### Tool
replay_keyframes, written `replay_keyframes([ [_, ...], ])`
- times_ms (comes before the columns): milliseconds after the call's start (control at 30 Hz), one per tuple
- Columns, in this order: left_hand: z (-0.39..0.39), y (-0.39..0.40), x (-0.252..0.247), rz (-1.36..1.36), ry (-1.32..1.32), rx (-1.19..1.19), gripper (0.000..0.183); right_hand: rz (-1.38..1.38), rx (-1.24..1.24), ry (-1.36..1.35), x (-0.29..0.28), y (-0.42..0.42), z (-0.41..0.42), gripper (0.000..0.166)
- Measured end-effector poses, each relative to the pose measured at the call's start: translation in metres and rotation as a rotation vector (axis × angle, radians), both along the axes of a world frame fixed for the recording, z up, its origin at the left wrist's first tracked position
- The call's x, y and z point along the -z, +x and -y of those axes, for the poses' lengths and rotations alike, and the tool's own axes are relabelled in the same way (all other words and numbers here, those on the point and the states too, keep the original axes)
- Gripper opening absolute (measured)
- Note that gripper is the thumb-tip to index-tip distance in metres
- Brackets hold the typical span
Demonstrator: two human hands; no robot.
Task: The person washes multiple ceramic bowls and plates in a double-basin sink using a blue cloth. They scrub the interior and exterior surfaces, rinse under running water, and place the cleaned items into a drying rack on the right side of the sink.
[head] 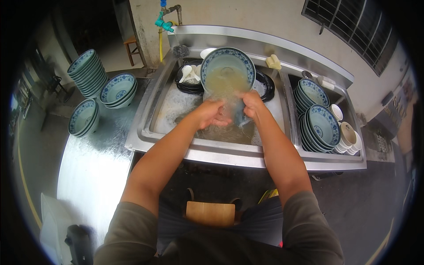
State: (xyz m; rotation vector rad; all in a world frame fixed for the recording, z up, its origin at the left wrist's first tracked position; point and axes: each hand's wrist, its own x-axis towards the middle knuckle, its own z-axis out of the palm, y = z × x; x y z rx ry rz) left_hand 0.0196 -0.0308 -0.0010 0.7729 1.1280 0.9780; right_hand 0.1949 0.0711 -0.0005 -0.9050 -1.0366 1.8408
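Note:
A large blue-patterned bowl (228,54) with murky water in it sits in the large sink basin (150,127), its lower edge blurred by moving water. Just below it, my left hand (213,114) has its fingers apart over the greyish water. My right hand (250,103) is curled near the bowl's lower right edge, beside a blurred bluish thing, perhaps a cloth (239,112); whether the hand grips it cannot be told. Behind the bowl are black dishes (189,87) with white spoons (186,73) at left, and another black dish (270,86) at right.
Stacked patterned bowls (87,74) stand on the metal table (96,159) at left. The right basin holds more patterned bowls (324,124) and small white bowls (347,134). A teal tap (164,25) runs over a wire scourer (181,50); a yellowish sponge (273,62) lies on the sink's back ledge.

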Motion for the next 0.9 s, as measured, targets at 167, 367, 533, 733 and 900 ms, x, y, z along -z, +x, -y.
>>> replay_keyframes([
  [167,0.001,0.007,-0.003,-0.094,0.102,-0.102,0.05,-0.071,0.013,-0.009,0.007,-0.003,-0.006,0.028],
  [367,-0.018,-0.014,0.019,-0.199,0.171,-0.398,0.027,0.151,0.105,0.232,-0.008,0.002,0.004,0.025],
  [533,-0.012,-0.021,0.025,-0.531,0.46,-0.589,0.027,0.592,0.279,0.837,-0.022,0.02,0.001,0.027],
  [733,-0.01,-0.016,0.034,-1.09,0.584,-0.364,0.029,1.157,-0.003,0.93,0.001,0.033,-0.005,0.041],
  [900,-0.016,-0.023,0.041,-1.035,0.475,-0.282,0.024,1.474,-0.412,0.581,0.001,0.034,0.0,0.056],
])
